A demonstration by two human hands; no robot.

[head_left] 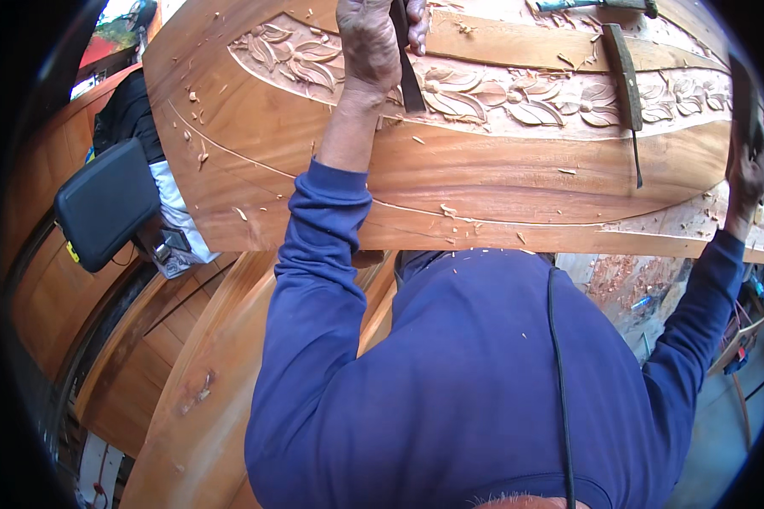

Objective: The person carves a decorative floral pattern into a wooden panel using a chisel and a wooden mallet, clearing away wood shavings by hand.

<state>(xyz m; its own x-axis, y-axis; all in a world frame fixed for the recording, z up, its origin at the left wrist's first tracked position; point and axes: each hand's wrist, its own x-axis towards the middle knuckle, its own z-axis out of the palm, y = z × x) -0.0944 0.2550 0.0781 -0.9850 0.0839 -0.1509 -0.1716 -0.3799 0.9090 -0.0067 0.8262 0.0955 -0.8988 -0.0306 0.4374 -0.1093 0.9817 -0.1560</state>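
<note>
A large wooden panel [492,187] carries a carved band of flowers and leaves [458,95]. At the top, my left hand [369,51] is closed around a dark, flat, chisel-like tool [411,83]. Its lower end hangs over the carving, and the upper end runs out of the picture. Near the right rim, my right hand [749,174] is closed on a long dark bar-shaped tool [744,106], whose kind is hard to make out there. Between my hands, a carving chisel [624,76] with a wooden handle and thin metal shank lies across the carved band.
Another tool with a teal part [569,4] lies at the panel's top edge. Wood shavings [448,210] are scattered over the panel. A dark case [108,204] sits at the left, beside curved wooden boards [204,390]. A black cord [558,365] hangs along my blue top.
</note>
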